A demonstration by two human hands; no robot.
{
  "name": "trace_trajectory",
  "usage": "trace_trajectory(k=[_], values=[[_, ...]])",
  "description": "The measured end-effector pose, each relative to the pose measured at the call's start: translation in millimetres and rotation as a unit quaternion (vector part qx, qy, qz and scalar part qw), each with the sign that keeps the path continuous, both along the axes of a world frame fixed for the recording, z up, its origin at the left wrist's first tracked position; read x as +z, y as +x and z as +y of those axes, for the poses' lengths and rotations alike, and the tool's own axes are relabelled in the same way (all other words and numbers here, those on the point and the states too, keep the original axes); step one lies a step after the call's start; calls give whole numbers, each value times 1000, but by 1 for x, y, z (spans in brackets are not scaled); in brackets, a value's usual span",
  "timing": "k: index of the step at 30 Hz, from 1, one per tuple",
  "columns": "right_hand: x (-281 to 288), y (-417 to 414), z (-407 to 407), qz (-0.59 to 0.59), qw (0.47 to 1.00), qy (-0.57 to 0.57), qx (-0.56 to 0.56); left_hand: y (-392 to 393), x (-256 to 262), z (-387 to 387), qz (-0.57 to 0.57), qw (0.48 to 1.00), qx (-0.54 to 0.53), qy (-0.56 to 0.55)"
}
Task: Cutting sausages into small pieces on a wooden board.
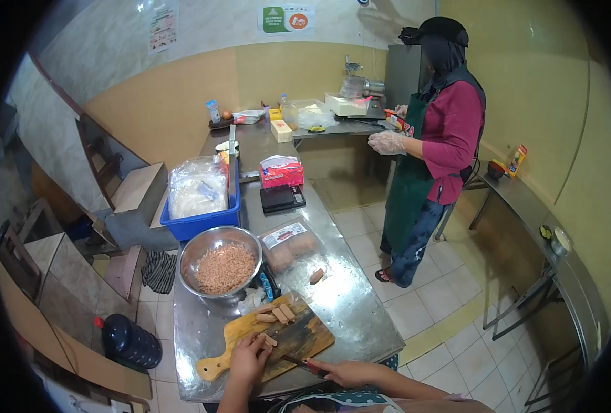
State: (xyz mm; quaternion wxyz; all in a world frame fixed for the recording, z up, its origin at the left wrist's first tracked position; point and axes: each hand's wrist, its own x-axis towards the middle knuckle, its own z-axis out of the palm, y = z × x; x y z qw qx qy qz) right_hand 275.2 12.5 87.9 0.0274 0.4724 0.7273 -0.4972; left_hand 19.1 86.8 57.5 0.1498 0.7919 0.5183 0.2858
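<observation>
My left hand (248, 356) rests at the left part of a wooden cutting board (310, 335), its fingertips on pinkish sausage pieces (268, 340). My right hand (344, 372) grips a knife (296, 362) by its red and black handle, the blade low over the board's near side. More cut sausage lengths (279, 314) lie at the board's far edge. Beyond the board stands a steel bowl (185, 268) holding finely diced pinkish pieces (225, 268). A single sausage piece (316, 276) lies on the steel table, beside a clear plastic pack of sausages (290, 245).
A blue tub (202, 223) with plastic bags, a black scale (283, 199) and a red tissue pack (281, 174) stand farther back. A person (440, 144) in a green apron and clear gloves stands across the table. A large dark water bottle (130, 342) is on the floor at left.
</observation>
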Motion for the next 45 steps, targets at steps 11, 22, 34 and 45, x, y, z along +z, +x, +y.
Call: trace_trajectory(k=[11,22,34,45], values=[[47,23,-7,19,989,-100,-104,4,9,2,2,998,8,-58],[25,27,-11,61,989,-55,-125,3,-8,-2,-92,992,78,-40],[37,27,-13,49,992,11,-115,-4,12,6,-15,995,-4,-97],[36,10,-4,-15,993,-1,-119,-16,21,-6,-88,966,32,-242]])
